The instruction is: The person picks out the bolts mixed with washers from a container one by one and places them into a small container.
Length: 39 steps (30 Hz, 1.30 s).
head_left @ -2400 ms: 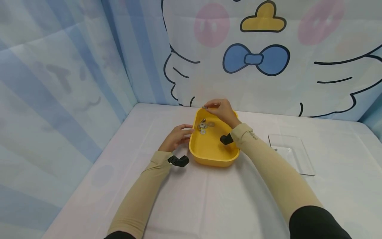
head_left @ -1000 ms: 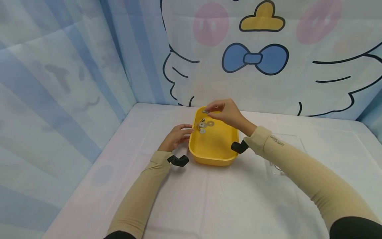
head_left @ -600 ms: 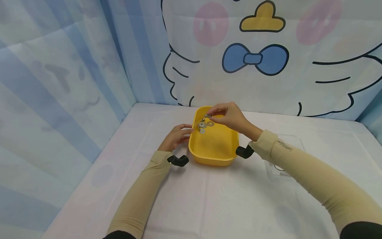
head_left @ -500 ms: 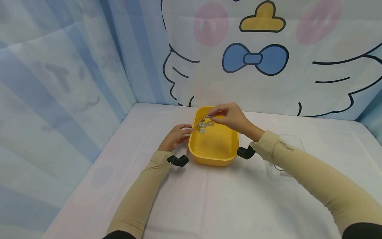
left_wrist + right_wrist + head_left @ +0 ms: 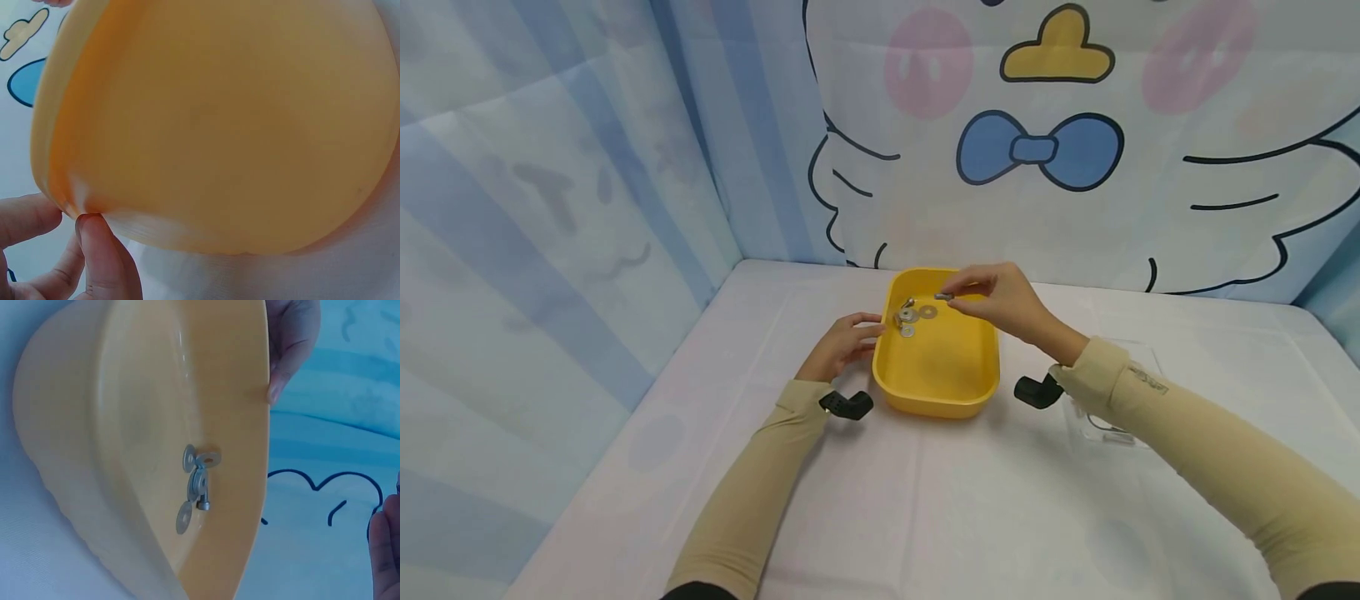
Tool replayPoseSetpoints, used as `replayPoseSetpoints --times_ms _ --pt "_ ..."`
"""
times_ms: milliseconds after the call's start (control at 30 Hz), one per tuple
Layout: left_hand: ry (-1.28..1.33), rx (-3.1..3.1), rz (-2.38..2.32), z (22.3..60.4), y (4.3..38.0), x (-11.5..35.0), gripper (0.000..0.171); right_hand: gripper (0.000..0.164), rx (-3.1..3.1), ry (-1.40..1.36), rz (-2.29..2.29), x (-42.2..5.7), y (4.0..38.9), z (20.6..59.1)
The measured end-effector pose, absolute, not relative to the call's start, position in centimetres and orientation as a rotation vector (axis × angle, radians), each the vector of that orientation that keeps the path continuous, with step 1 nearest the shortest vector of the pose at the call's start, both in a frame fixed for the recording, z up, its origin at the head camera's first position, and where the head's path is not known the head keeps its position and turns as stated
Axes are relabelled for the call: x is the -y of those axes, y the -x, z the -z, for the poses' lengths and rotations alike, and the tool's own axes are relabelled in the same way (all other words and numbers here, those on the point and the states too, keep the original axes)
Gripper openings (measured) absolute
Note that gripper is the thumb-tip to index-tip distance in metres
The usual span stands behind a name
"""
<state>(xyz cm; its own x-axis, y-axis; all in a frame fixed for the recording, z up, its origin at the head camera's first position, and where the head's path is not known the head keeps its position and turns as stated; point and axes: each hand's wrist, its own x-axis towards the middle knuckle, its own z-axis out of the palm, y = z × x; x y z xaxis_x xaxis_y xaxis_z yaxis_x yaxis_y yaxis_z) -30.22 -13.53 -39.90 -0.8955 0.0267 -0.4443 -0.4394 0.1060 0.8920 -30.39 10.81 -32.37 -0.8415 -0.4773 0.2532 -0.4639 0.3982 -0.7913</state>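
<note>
A yellow tray [image 5: 936, 367] stands on the table. My left hand [image 5: 845, 348] holds its left rim; in the left wrist view the thumb [image 5: 103, 256] and a finger meet at the tray's edge. Above the tray's far right part, my right hand [image 5: 1000, 302] pinches a small silver bolt [image 5: 943, 297] between thumb and fingertips. Several flat washers [image 5: 928, 312] and at least one loose bolt [image 5: 204, 501] lie inside along the tray's left side. At the right wrist view's edge only some right-hand fingers [image 5: 386, 547] show, and the pinched bolt is out of sight there.
A shallow clear plastic box [image 5: 1084, 427] rests on the table to the right, partly covered by my right forearm. A thin curved metal piece [image 5: 1103, 426] shows in it. A printed cloth backdrop [image 5: 1037, 233] rises just behind the tray.
My right hand has moved from the tray's far left corner rightward and nearer to me, carrying the small metal piece. The left hand and the tray stay in place.
</note>
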Motion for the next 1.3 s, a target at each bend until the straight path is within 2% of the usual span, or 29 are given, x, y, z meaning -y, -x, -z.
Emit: replayPoseSetpoints --times_ms 1300 --pt "0.383 -2.072 -1.848 40.0 30.1 13.5 0.042 0.021 -2.807 0.599 1.439 -18.5 28.7 30.6"
